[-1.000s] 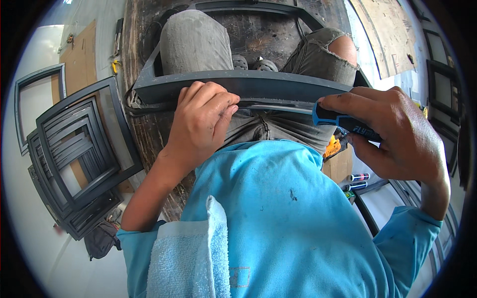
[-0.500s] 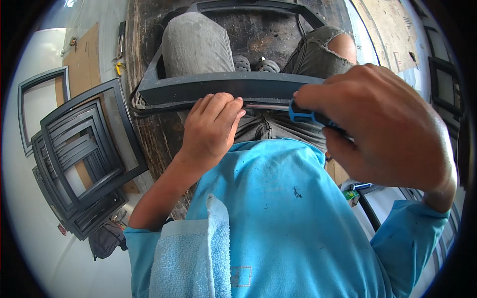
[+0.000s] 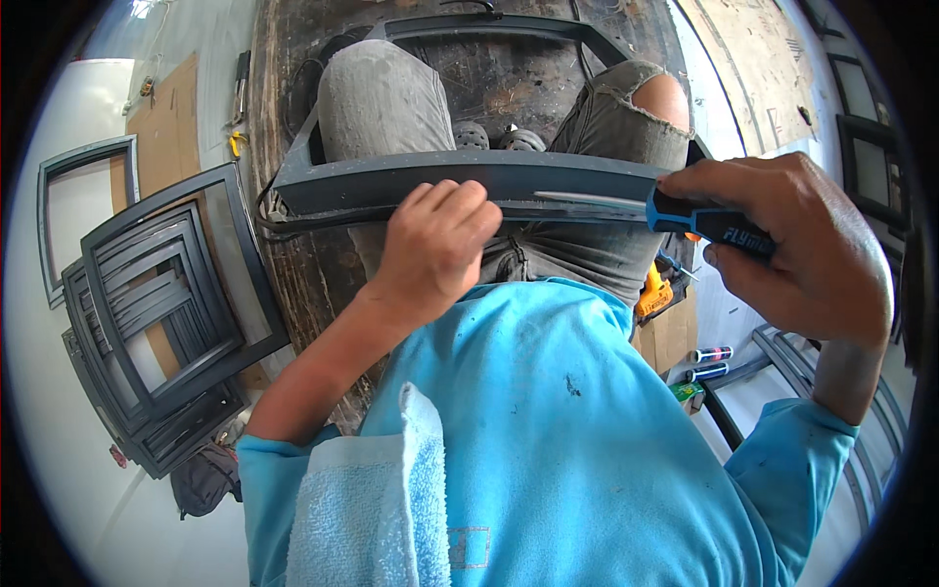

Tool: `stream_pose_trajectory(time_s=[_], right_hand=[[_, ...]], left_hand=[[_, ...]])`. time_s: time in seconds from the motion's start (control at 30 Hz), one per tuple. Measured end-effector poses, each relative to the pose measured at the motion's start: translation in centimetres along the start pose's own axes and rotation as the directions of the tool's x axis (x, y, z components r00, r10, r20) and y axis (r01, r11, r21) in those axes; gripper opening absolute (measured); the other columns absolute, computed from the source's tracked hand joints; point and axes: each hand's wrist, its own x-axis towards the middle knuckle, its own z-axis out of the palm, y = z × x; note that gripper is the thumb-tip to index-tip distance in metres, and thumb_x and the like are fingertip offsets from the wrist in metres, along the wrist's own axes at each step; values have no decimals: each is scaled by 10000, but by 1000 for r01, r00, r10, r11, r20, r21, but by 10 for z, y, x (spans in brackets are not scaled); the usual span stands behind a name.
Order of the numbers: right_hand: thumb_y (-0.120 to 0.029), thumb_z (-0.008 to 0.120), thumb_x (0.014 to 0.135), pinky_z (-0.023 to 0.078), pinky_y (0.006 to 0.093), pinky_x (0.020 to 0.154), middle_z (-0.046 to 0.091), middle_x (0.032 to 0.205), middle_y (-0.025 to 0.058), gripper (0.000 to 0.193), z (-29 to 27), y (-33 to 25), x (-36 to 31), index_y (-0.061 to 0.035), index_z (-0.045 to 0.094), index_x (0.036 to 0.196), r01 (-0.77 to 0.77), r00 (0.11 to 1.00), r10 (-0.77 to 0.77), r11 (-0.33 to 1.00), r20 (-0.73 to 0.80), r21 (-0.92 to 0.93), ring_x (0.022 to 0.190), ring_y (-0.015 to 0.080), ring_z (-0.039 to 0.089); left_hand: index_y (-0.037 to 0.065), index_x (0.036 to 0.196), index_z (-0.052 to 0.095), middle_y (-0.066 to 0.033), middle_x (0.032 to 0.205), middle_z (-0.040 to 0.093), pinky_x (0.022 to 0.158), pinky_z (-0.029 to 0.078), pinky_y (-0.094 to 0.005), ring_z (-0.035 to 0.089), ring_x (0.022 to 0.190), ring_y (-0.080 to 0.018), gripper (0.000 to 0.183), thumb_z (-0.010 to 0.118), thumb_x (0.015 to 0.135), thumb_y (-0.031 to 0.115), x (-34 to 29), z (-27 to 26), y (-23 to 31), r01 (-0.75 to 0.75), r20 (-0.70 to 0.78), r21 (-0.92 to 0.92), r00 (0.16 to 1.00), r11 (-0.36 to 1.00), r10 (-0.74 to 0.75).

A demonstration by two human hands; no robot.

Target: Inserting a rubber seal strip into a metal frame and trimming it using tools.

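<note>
Right hand (image 3: 794, 235) wrapped round the handle of a blue-and-black screwdriver (image 3: 675, 212), forefinger above, thumb below; slim metal shaft points left across the near side of a dark grey frame (image 3: 465, 180), tip just short of the left hand (image 3: 440, 240). Left hand curled, knuckles up, at the frame's near edge over a dark cord (image 3: 333, 221); fingertips hidden, so cannot tell if they pinch the cord or only press it. To work this edge well, I'd say: brace the frame with the left hand, lay the shaft low to the edge, use short, even pushes, and mind the tip, which aims at the left fingers. A steep angle would likely scratch the face or nick the cord. Frame lies across the lap, near side just beyond both hands, far side past the knees (image 3: 381, 103), over a scuffed wooden bench (image 3: 311, 279). Matt finish, angled corners, pale specks along the near side; cord bends round the corner left of the left hand.
</note>
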Motion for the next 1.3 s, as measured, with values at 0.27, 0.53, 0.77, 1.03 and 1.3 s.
stream_pose_trajectory(time_s=[0.27, 0.53, 0.77, 1.03, 1.3], right_hand=[[14, 661, 706, 617, 344, 648, 741, 915, 239, 493, 4, 0, 8, 47, 665, 1198, -25, 998, 29, 996, -53, 82, 744, 289, 775], [4, 676, 687, 604, 369, 605, 744, 902, 232, 526, 6, -22, 27, 44, 675, 1211, 26, 997, -32, 996, 77, 80, 725, 297, 770], [15, 671, 679, 593, 367, 585, 744, 898, 242, 532, 14, -25, 36, 52, 678, 1210, 64, 995, -66, 997, 79, 32, 712, 298, 767], [28, 677, 705, 611, 346, 635, 747, 962, 252, 509, -14, -18, 41, 70, 670, 1212, -6, 990, -5, 997, 139, 79, 732, 291, 773], [-175, 649, 787, 519, 535, 618, 651, 710, 221, 237, 1, -7, 49, -39, 644, 981, 171, 982, -183, 960, 38, 222, 683, 441, 667]], left_hand=[[87, 882, 559, -56, 859, 511, 724, 428, -376, 560, 801, -252, 241, 711, 709, 16, 13, 11, 14, -35, 22, 7, 999, 999, 35], [9, 963, 726, -89, 901, 686, 778, 496, -369, 640, 832, -265, 147, 757, 821, 27, -15, -54, -20, 253, 34, -69, 967, 965, -251], [-1, 958, 728, -95, 888, 680, 766, 499, -371, 641, 808, -258, 134, 729, 824, -10, -13, -52, -15, 192, 82, -56, 979, 980, -187], [2, 962, 707, -108, 891, 664, 779, 501, -389, 653, 844, -285, 148, 679, 824, -44, 13, -45, -24, 198, 96, -103, 978, 975, -188], [46, 786, 650, -131, 762, 603, 652, 497, -440, 614, 710, -332, 50, 686, 815, 66, -13, -40, -29, 100, 117, -4, 988, 995, -99]])
